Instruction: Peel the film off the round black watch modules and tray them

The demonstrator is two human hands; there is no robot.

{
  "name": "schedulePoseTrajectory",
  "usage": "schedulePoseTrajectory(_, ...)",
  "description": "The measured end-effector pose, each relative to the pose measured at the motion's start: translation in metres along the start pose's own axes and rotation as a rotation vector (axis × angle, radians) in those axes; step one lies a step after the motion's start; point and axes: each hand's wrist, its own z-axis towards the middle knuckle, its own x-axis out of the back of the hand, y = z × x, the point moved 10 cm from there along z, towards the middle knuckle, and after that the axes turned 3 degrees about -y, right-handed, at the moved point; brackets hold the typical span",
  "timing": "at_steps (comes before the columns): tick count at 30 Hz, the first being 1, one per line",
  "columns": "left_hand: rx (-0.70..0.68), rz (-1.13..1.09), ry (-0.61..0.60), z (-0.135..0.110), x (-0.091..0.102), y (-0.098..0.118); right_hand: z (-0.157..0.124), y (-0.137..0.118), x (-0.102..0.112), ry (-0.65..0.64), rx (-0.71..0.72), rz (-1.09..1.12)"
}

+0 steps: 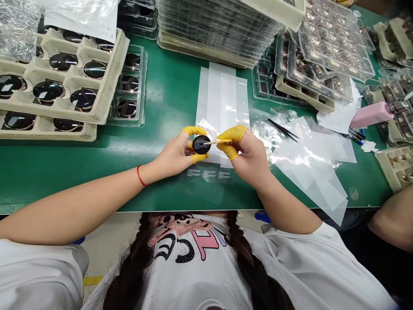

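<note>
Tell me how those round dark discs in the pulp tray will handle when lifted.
The round dark disc looks rigid, and its glossy face is probably slippery and easily marked, as the yellow finger cots suggest. Its circular edge could likely roll if stood up, though the pulp tray seats it in a pocket.

- Factory assembly workstation, a small-parts production line, built around a long green bench mat point(167, 86)
- Along the mat's far edge, tall stacks of clear plastic blister trays point(219, 26)
- On the mat's left end, cream moulded pulp trays point(106, 86) full of round dark glass parts point(63, 61)
- On the mat's right end, clear trays of small copper-coloured parts point(332, 38)
- Near the mat's centre, yellow rubber finger cots point(230, 137)
- Right of centre on the mat, fine pointed tweezers point(283, 130) and loose sheets of clear film point(309, 159)
- Past the mat's right end, a pink dispenser bottle point(371, 115)
- Just beyond the mat's near right corner, a second worker's bare arm point(393, 219)
</note>
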Motion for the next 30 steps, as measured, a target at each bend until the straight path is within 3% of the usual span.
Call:
schedulePoseTrajectory(9, -0.089, 0.176, 0.017, 0.0, 0.001, 0.008, -0.013, -0.031, -0.021, 0.01, 0.238, -0.208)
schedulePoseTrajectory(14, -0.088, 0.265, 0.024, -0.002, 0.002, 0.005, -0.016, -0.035, -0.016, 0.097, 0.223, -0.273)
schedulePoseTrajectory(21, -0.147, 0.3, 0.038, -0.003, 0.003, 0.01, -0.021, -0.04, -0.017, 0.086, 0.232, -0.383)
schedulePoseTrajectory(30, -0.088, 0.313, 0.026, -0.003, 0.003, 0.005, -0.021, -0.04, -0.015, 0.12, 0.227, -0.416)
